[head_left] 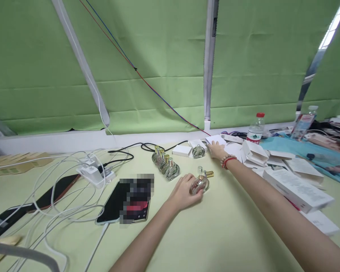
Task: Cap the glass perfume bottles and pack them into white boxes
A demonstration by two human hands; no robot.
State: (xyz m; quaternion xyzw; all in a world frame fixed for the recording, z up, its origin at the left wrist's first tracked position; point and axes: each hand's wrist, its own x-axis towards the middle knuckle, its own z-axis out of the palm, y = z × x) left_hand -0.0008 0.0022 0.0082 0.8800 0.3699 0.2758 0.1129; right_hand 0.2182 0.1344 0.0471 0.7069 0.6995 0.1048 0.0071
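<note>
My left hand (185, 190) is closed around the side of a clear glass perfume bottle (198, 186) on the table. A silver cap and a gold cap (209, 174) show above it; a second bottle may be partly hidden there. Farther back, my right hand (217, 150), with a red bracelet at the wrist, grips the near edge of a white box (216, 140) among other white cartons. Left of that hand another perfume bottle (198, 151) lies beside small white boxes (182, 150). Several perfume bottles with gold and silver caps (166, 165) form a slanting row nearer my left hand.
White cartons (297, 187) lie piled on the right, before a red-capped water bottle (255, 129) and a blue bag (289, 145). Phones (110, 204), a charger block (93, 173) and tangled white cables spread over the left. A green curtain (158, 56) hangs behind.
</note>
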